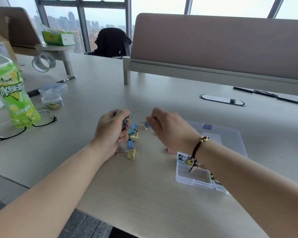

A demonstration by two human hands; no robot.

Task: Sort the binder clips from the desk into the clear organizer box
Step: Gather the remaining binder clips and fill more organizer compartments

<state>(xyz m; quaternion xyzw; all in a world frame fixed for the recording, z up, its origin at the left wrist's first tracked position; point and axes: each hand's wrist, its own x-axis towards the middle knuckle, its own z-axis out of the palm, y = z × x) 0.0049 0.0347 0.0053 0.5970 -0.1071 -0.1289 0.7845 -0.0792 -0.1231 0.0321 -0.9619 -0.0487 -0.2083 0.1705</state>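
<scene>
Several coloured binder clips (pixel 133 136) lie in a loose pile on the desk between my hands, blue, teal and yellow; one yellow clip (pixel 131 153) lies nearest me. My left hand (pixel 110 131) is closed around a few clips, with wire handles sticking out at the top. My right hand (pixel 167 129) reaches over the pile, its fingertips pinching a blue clip (pixel 147 124). The clear organizer box (pixel 193 179) sits to the right with its lid open flat behind it; some clips lie in its compartments, partly hidden by my right forearm.
A green tea bottle (pixel 12 93) and a pair of glasses (pixel 24 124) are at the left. Behind them are a round tub of paper clips (pixel 52 101), a small clear box (pixel 52 88), a tape roll (pixel 43 62) and a pen (pixel 66 79). A desk divider (pixel 213 48) stands behind.
</scene>
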